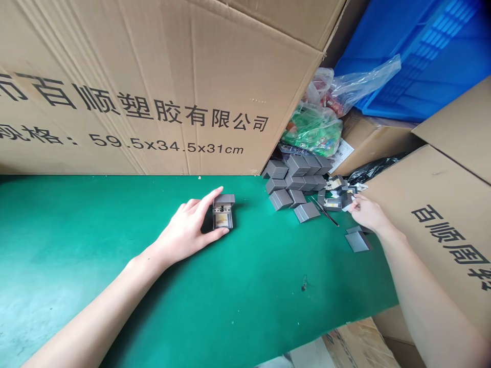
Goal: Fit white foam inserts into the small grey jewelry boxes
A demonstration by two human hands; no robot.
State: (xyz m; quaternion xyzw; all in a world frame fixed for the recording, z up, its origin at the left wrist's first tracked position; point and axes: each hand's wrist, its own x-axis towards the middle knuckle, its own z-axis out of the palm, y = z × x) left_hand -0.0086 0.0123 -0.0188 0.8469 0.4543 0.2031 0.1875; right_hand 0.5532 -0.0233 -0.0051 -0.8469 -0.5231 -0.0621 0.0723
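My left hand point(187, 230) grips a small open grey jewellery-style box point(223, 212) between thumb and fingers, on the green work mat point(95, 230). A gold-and-white insert shows inside the box. My right hand point(368, 213) reaches into a heap of open boxes point(335, 191) at the far right, its fingertips against a grey box point(345, 200). Whatever those fingers pinch is partly hidden. Several closed grey boxes point(293, 179) lie stacked left of there. A thin black-handled tool point(326, 212) rests on the mat near my right hand.
A large printed cardboard carton point(134, 97) stands along the mat's back edge, with another point(445, 230) at the right. Plastic bags point(318, 128) and a blue plastic crate point(422, 61) sit behind. A loose grey box point(357, 241) lies below my right hand.
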